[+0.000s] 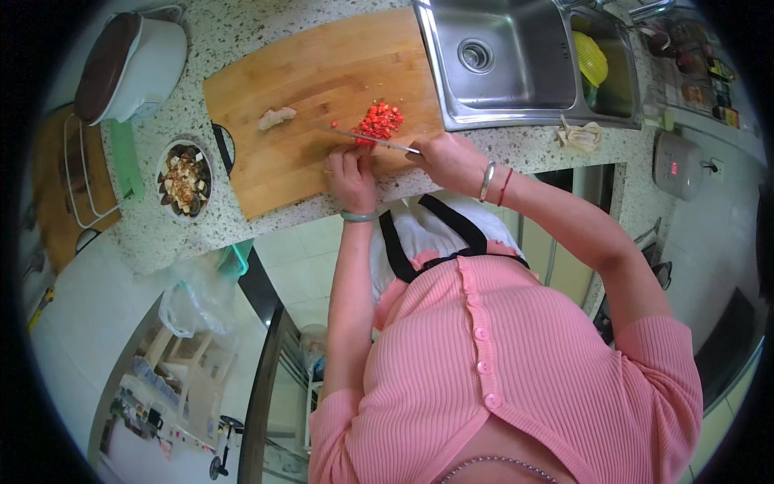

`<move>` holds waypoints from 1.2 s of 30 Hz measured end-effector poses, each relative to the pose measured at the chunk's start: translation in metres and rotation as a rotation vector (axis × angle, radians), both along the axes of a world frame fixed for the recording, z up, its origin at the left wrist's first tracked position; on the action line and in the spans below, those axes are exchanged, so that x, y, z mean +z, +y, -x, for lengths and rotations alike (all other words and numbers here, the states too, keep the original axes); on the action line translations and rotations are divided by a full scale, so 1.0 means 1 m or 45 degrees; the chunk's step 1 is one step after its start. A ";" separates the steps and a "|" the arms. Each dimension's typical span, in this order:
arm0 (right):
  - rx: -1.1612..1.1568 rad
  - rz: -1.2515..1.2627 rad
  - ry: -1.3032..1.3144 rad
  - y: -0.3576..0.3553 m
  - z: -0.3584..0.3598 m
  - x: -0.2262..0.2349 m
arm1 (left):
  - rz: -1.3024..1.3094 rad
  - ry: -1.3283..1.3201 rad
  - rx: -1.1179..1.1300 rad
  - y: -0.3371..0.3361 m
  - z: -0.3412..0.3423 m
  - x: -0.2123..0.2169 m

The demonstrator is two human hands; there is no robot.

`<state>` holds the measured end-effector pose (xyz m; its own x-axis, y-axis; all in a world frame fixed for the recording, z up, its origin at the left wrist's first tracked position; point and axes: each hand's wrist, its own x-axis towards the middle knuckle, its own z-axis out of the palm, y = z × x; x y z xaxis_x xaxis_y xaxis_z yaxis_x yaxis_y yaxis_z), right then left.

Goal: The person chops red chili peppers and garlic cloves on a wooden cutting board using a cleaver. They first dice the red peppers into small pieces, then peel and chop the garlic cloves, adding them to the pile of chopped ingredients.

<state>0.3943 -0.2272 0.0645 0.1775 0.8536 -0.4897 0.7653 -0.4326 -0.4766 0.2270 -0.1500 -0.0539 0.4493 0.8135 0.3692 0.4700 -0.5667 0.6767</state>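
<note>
My right hand (pixel 454 164) is wrapped around the handle of a kitchen knife (pixel 383 143). Its blade points left and lies low over the wooden cutting board (pixel 314 73), between the chopped red chili pepper (pixel 383 119) and my left hand (pixel 352 176). The left fingers are curled down on the board just on the near side of the blade, with a bit of red chili showing at their tips; most of what they pinch is hidden. A knobby, pale piece of ginger (pixel 276 118) lies farther left on the board.
Left of the board stands a white bowl (pixel 210 181) of dark and pale chopped pieces. A white appliance with a brown lid (pixel 113 60) is behind it. A steel sink (pixel 524 109) adjoins the board's right end, with a yellow strainer (pixel 590 58) and a crumpled cloth (pixel 582 137) nearby.
</note>
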 end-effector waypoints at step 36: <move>0.060 -0.044 0.021 0.012 0.006 -0.003 | -0.054 0.062 -0.026 0.001 0.002 0.002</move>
